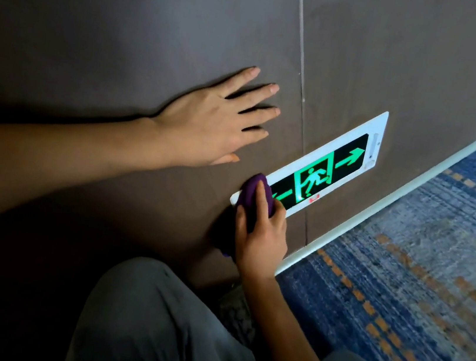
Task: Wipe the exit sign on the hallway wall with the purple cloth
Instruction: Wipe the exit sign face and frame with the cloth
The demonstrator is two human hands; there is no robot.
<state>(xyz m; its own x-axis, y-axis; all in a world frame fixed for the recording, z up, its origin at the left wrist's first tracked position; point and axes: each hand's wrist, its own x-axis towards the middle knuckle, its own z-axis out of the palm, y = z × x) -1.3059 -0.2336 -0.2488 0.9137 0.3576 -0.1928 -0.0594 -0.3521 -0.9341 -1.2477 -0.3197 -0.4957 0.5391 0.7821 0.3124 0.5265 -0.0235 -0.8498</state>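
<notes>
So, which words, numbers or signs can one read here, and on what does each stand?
Exit sign: no readable words; green running figure in a doorway, one arrow pointing right, one left, partly hidden by the purple cloth.
Small red mark on the sign's lower white border: too blurred to read.
Wall, carpet: no text.

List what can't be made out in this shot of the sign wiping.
Head view:
- Near end of the exit sign: covered by the purple cloth and right hand.
- Small red print under the running figure: too small to read.
- Most of the cloth: hidden by the fingers and in shadow.
- Left hand palm: pressed against the wall.
</notes>
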